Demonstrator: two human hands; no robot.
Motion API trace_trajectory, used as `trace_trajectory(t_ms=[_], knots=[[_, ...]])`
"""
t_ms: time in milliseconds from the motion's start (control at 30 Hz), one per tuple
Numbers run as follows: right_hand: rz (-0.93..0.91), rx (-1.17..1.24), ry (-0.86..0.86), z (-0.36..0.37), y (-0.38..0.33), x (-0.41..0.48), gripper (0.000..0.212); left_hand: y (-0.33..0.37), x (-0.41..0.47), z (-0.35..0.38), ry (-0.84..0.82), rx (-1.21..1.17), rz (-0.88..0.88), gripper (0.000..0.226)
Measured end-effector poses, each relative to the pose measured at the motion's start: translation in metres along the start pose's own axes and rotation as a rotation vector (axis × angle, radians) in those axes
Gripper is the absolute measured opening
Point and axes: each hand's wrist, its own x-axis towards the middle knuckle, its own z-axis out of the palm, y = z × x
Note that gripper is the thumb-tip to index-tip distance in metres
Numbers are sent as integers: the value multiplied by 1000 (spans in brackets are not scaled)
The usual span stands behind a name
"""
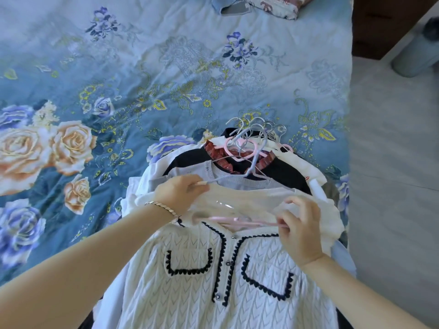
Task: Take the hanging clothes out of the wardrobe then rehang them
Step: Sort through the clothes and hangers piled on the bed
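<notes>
1. Wrinkled blue floral bedspread [166, 67], wide bare stretch left of the clothes pile [237, 176]; grey floor [392, 162] right
2. Cable-knit white cardigan [225, 281] tops the pile
3. Left hand [180, 193] pinches a thin pale hanger [237, 179]
4. Right hand [299, 231] grips, seemingly, the pink hanger [240, 220]

Left hand [180, 193] pinches lavender hanger [255, 162] arm; right hand [298, 230] grips pink hanger [240, 220] end and cream top [249, 203]. White knit cardigan [225, 281] below both hands; hanger hooks [256, 129] beyond fingertips, on floral bedspread [142, 79].
</notes>
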Motion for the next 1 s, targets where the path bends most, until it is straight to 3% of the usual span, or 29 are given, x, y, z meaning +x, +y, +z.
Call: trace_trajectory(t_ms=[100,267,500,567,700,767,833,933,1000], knots=[[-127,122,-65,-26,-37,14,20,-7,-29,-25,108,-116,-124,29],[-184,197,-118,-83,-121,29,17,-21,-112,-83,79,-190,-58,13],[-296,253,-7,-157,-266,31,24,-71,-288,-188,298,-322,14,27],[-385,260,-54,-176,-319,30,24,-98,-346,-212,362,-372,16,20],[-488,298,-261,-208,-437,10,22,-158,-464,-250,505,-462,11,28],[-447,312,-368,-218,-490,-3,24,-187,-513,-266,588,-370,-24,55],[-478,313,-403,-223,-544,-19,28,-217,-559,-284,699,-203,-64,65],[-551,333,-444,-221,-622,-42,34,-253,-621,-315,925,207,4,52],[-588,338,-483,-217,-667,-52,35,-269,-655,-328,1023,361,11,40]])
